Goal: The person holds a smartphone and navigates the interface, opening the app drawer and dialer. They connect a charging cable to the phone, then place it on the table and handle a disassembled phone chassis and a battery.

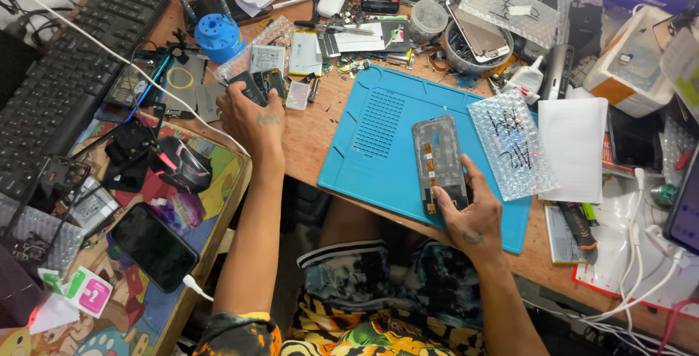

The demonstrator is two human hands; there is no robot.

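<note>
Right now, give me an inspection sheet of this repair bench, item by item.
Surface: wooden desk with a blue work mat.
Job's things: phone screen panel lying on the mat; dark phone parts beside the mat.
Clutter: bubble-wrap pouch, white paper, blue screwdriver stand, bowl of parts, black phone.
Hands: right hand grips the panel's lower end; left hand touches the dark parts.
Cables: white cables at the right edge.
Surroundings: black keyboard at left.
</note>
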